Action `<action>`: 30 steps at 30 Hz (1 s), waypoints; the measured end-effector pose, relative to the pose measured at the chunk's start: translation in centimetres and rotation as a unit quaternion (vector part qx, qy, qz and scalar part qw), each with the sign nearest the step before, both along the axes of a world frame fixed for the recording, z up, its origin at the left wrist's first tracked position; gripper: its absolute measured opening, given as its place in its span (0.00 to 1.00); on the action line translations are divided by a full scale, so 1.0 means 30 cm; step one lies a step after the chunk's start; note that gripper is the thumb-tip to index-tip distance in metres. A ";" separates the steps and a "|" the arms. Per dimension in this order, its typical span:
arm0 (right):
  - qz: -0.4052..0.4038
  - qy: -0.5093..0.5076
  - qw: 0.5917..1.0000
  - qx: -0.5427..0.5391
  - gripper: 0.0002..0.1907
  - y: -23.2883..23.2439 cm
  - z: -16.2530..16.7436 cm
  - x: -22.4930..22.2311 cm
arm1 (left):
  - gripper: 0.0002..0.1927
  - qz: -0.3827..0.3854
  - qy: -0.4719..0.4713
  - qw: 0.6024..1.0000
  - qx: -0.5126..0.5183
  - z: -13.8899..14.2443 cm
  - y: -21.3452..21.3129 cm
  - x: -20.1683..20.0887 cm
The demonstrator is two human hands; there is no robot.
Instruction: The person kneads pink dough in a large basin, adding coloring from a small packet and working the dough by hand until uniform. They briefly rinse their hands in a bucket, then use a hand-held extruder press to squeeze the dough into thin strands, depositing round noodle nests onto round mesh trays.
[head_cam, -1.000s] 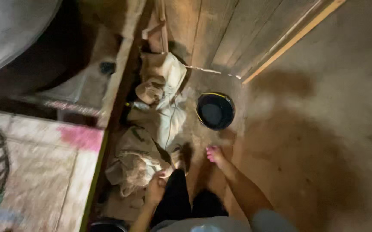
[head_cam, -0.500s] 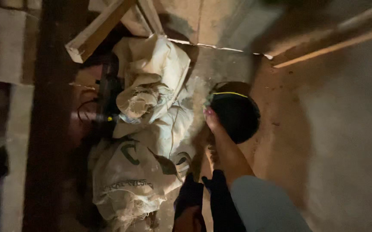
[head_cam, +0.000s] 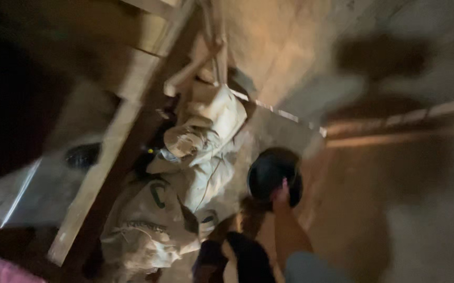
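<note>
We see our right hand (head_cam: 281, 193) reaching w/ its arm toward the black bowl (head_cam: 273, 175), fingertips at its near rim; blur hides whether they grip, can't tell. Bowl is round, dark, smooth-looking, mouth facing up, no long axis, sitting on the dirt floor (head_cam: 395, 209) beside a pale slab edge (head_cam: 284, 114). Just left of it lie tan woven sacks (head_cam: 185, 194), crumpled & lumpy, piled lengthwise along a wooden beam (head_cam: 106, 173). Dark cloth (head_cam: 248, 257) sits at the frame's bottom edge. Left hand not seen.
</note>
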State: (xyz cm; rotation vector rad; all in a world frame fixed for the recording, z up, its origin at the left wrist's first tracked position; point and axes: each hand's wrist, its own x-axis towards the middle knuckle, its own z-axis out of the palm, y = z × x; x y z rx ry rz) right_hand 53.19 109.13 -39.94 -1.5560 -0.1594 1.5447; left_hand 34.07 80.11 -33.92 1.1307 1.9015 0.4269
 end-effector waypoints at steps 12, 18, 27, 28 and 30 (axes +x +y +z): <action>0.686 -0.348 0.613 0.180 0.20 -0.032 0.551 0.112 | 0.17 0.156 0.020 0.986 0.057 0.213 -0.102 0.025; 0.783 -0.365 0.408 0.295 0.12 0.083 1.058 -0.090 | 0.36 0.217 -0.027 0.958 0.185 0.506 0.041 -0.092; 0.601 -0.244 0.371 0.665 0.11 -0.364 2.108 -0.566 | 0.47 0.251 -0.050 0.845 0.470 1.152 -0.292 -0.468; 0.598 -0.245 0.378 0.663 0.10 -0.421 2.174 -0.664 | 0.45 0.256 -0.076 0.841 0.470 1.189 -0.342 -0.534; 0.584 -0.243 0.376 0.677 0.09 -0.513 2.276 -0.821 | 0.48 0.280 -0.056 0.850 0.442 1.248 -0.426 -0.658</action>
